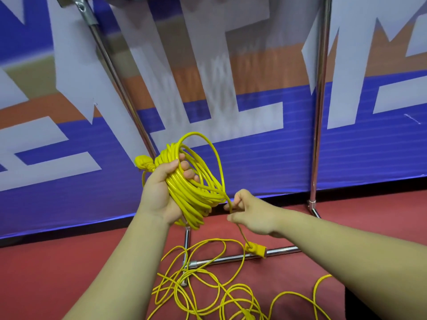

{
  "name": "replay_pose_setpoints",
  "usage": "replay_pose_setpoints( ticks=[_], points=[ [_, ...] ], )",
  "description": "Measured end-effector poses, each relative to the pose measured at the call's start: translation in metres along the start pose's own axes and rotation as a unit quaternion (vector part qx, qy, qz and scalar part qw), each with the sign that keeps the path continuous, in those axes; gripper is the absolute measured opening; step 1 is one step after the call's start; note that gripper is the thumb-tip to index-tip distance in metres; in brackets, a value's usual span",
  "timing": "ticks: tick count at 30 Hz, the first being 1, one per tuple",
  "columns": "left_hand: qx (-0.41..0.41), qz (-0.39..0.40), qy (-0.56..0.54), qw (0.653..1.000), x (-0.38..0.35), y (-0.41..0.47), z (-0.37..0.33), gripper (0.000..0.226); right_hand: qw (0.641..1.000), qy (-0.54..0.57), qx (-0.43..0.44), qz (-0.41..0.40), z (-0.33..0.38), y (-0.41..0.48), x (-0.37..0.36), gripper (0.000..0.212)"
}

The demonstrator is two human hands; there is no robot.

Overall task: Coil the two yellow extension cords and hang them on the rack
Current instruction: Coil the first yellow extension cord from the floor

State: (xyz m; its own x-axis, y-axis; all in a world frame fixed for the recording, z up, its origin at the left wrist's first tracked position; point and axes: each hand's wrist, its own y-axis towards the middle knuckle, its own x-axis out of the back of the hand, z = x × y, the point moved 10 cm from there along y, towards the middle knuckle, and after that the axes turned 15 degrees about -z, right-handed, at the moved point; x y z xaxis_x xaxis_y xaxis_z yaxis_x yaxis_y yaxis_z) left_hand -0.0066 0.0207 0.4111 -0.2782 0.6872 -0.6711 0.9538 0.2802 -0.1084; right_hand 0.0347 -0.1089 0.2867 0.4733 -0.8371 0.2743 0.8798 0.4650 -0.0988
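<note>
Two thin yellow extension cords are in play. One, a smooth round-sheathed yellow cord wound into a coil point(196, 188), sits just below the middle of the view, gripped by the left hand point(161, 192), whose fingers and thumb curl round the bundled loops. A moulded yellow plug point(143, 163) juts from the bundle at ten o'clock of that hand. The right hand point(249, 213), at four o'clock of the coil, pinches the last free stretch of the same cord. A blocky yellow socket end point(256, 249) dangles below it at six o'clock. The second cord, a loose yellow tangle point(208, 294), sprawls at six o'clock of the view on the dull red floor point(69, 273), crossing the rack's low bar.

The cord looks light, limp and rather slick, with some spring, so the loops will likely splay unless they are gripped across the whole bundle. The end fittings seem the heaviest parts and may swing. The tail is best held close to the coil.

No box or bin shows. The shiny chrome-tube rack point(320, 112) is the only holder, with uprights at eleven and one o'clock, and neither cord hangs on it yet.
</note>
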Motion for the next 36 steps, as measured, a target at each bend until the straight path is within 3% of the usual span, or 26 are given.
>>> replay_pose_setpoints(
  ticks=[3,5,11,15,20,25,30,36],
  points=[
    [0.004,-0.014,-0.034,0.999,0.007,-0.002,-0.009,0.035,1.000,0.013,0.002,-0.015,-0.003,0.002,-0.006,0.029],
    [0.000,-0.039,-0.061,0.997,0.016,-0.003,-0.018,0.022,0.999,0.032,0.005,-0.021,0.002,0.002,-0.001,0.025],
    [-0.077,-0.125,-0.084,0.986,0.057,0.001,-0.058,0.005,0.989,0.145,-0.038,0.001,0.029,-0.003,0.013,0.009],
    [-0.072,-0.128,-0.047,0.988,0.058,-0.008,-0.064,0.004,0.979,0.197,-0.047,-0.001,0.043,-0.013,0.021,0.010],
    [-0.032,-0.153,0.088,0.984,0.052,-0.019,-0.047,0.012,0.981,0.158,-0.005,-0.110,0.056,-0.013,0.054,0.017],
    [0.010,-0.113,0.220,0.969,0.036,-0.025,-0.004,0.029,0.976,0.112,0.037,-0.185,0.065,-0.019,0.078,0.013],
    [0.060,-0.067,0.260,0.961,0.022,-0.029,0.043,0.044,0.977,0.095,0.073,-0.177,0.077,-0.025,0.080,0.013],
    [0.075,-0.041,0.286,0.955,0.008,-0.028,0.070,0.011,0.982,0.046,0.134,-0.124,0.101,-0.035,0.078,0.008]
  ],
)
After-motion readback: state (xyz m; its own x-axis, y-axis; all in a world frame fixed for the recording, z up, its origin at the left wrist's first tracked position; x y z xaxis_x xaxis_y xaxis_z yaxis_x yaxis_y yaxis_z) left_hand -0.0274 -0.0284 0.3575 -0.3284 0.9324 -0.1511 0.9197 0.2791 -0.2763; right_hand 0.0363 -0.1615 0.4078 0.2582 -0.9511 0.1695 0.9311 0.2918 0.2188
